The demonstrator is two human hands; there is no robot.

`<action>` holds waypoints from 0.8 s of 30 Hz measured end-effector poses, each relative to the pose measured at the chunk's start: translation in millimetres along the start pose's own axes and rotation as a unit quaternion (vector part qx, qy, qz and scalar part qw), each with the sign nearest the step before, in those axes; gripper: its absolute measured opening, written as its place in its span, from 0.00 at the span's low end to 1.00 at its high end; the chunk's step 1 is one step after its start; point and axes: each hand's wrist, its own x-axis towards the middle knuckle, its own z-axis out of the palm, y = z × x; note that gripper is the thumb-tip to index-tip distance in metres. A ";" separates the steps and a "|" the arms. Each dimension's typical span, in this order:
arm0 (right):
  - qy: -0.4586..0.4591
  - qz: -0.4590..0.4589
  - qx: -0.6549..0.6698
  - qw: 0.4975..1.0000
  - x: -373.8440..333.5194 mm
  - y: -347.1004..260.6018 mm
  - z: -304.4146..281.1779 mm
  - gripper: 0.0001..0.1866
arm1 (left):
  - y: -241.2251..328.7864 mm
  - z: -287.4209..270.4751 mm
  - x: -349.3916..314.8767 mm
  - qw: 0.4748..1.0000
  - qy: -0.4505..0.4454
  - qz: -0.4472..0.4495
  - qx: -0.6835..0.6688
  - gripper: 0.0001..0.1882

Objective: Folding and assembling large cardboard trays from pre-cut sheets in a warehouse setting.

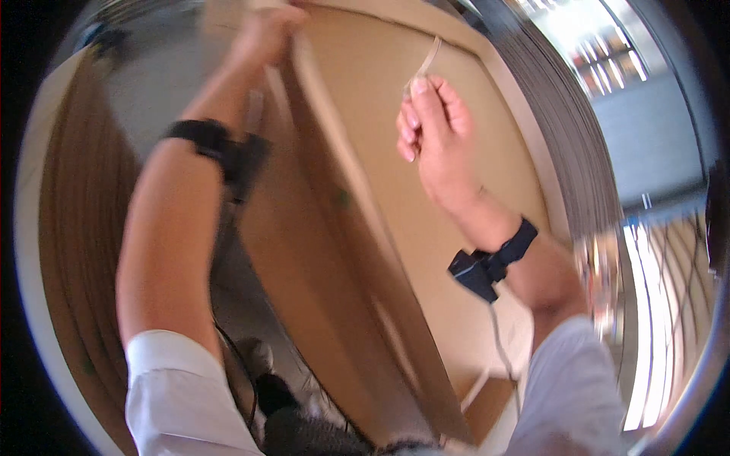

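At the top left my left hand (268,36) is closed around the upper corner of a large, shallow cardboard box (365,83), which stands tilted in front of me. Motion blurs that hand, and its fingertips are partly hidden behind the edge. Over the box's open inside, my right hand (441,125) pinches a thin, pale strip (432,59) between thumb and fingers. The strip sticks up past the fingertips toward the box's far wall; whether it is tape or a strap I cannot tell.
A tall stack of brown sheets (80,251) stands at the left, and another stack (566,129) lies beyond the box's right side. Each wrist wears a black strapped device (479,270); a cable (498,342) runs from the right one. Grey floor (163,83) shows at the upper left.
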 end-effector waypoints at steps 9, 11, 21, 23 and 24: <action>0.508 0.121 -0.548 0.654 -482.9 -287.8 -430.6 0.16 | 102.8 31.1 -254.0 0.844 -0.117 0.437 0.288 0.18; 0.422 0.374 -0.718 0.408 -670.5 -325.2 -476.4 0.34 | 162.1 58.3 -383.5 0.875 -0.242 0.321 0.269 0.18; 0.299 0.334 -0.537 0.715 -897.7 -122.0 -385.2 0.26 | 264.7 169.5 -665.7 0.771 -0.345 0.247 0.475 0.17; 0.305 0.396 -0.379 0.779 -858.3 -103.5 -332.1 0.26 | 250.9 161.4 -652.2 0.772 -0.333 0.182 0.509 0.13; 0.278 0.337 -0.380 0.815 -862.4 -94.6 -319.4 0.26 | 245.1 164.2 -655.3 0.770 -0.328 0.187 0.515 0.13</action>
